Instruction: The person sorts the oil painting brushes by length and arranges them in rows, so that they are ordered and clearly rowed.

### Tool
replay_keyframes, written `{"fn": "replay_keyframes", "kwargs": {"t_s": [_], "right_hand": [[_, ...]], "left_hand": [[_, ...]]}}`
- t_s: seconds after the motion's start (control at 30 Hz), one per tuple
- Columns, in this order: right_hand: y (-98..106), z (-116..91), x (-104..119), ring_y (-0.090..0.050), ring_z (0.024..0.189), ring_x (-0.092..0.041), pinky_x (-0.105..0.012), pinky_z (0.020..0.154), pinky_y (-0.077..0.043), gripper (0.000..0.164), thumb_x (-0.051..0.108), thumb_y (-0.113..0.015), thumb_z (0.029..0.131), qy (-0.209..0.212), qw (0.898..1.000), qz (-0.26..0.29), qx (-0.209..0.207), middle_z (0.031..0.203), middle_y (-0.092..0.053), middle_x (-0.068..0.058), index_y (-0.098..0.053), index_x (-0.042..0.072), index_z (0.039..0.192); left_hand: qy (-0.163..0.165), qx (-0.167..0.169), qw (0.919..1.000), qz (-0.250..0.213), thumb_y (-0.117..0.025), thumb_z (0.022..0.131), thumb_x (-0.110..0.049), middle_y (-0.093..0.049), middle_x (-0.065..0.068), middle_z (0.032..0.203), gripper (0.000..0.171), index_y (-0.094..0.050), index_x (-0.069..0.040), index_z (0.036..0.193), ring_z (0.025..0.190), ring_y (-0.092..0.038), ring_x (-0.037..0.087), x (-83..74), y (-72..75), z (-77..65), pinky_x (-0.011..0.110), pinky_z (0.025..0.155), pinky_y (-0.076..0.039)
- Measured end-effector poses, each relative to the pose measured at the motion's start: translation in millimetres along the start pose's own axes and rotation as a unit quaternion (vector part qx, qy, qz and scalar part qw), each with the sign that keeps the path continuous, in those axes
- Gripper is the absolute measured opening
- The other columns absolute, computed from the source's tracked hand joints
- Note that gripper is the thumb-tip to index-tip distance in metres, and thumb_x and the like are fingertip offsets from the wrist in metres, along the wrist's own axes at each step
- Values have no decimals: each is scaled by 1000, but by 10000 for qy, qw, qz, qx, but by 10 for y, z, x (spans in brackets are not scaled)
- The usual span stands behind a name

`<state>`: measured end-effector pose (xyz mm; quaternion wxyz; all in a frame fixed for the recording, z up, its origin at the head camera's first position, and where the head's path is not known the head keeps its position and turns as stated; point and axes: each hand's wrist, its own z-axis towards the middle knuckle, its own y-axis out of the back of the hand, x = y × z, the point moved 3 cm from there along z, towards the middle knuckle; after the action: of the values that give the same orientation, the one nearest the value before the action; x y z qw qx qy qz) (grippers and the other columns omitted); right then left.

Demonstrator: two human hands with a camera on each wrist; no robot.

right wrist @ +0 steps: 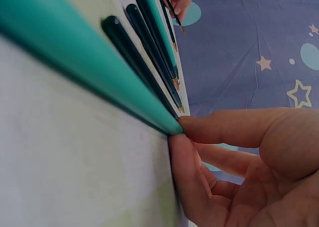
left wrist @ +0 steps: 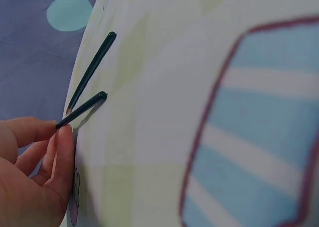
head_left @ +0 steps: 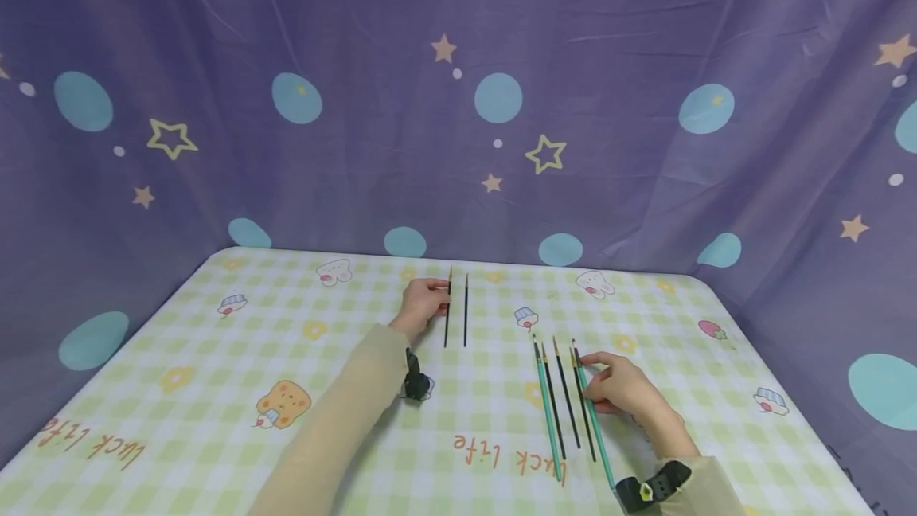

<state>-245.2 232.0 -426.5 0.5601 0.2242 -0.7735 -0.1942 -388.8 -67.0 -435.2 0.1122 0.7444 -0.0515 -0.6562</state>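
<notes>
My left hand (head_left: 421, 307) pinches a thin dark-handled paintbrush (head_left: 446, 329) between thumb and finger. In the left wrist view the handle end of this brush (left wrist: 84, 107) stands tilted out of the fingertips. A second dark paintbrush (head_left: 466, 317) lies just right of it, nearly parallel. Toward the front right, my right hand (head_left: 625, 388) grips a teal-handled paintbrush (head_left: 598, 428) near its bristle end, thumb and finger meeting on the handle (right wrist: 124, 82). To its left lie three dark paintbrushes (head_left: 569, 400) and another teal paintbrush (head_left: 548, 412), bristles pointing away from me.
A green-and-white checked tablecloth (head_left: 344, 436) with printed cartoons and lettering covers the table. Behind the far edge hangs a purple curtain (head_left: 401, 102) with stars and blue dots. Each wrist wears a dark strap, such as the right strap (head_left: 666, 480).
</notes>
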Motion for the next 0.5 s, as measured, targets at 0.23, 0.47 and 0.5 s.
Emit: {"fn": "replay_keyframes", "kwargs": {"t_s": [0.23,0.47,0.5], "right_hand": [[3,-4,5,-56,58,-17,-29,51,-51,53,-3,-65,74,19,10000,-40,-45,81,-56,-11,-50,2,125],[-1,-2,2,-56,59,-17,-29,52,-52,53,-3,-65,74,13,10000,-65,-46,82,-57,-12,-50,2,125],[-3,4,-1,-56,59,-17,-29,52,-52,53,-3,-64,74,17,10000,-68,-40,82,-57,-12,-50,2,125]], "left_hand": [[109,-6,9995,306,-60,83,-2,-63,17,105,28,-63,-3,112,59,-60,13,-22,-30,16,24,53,-54],[220,-15,9987,469,-61,83,-1,-63,17,105,28,-64,-1,110,60,-61,14,-47,-54,18,23,53,-54],[226,-15,9985,499,-62,83,-1,-63,17,105,27,-64,-2,110,60,-61,14,-47,-56,21,23,53,-54]]}}
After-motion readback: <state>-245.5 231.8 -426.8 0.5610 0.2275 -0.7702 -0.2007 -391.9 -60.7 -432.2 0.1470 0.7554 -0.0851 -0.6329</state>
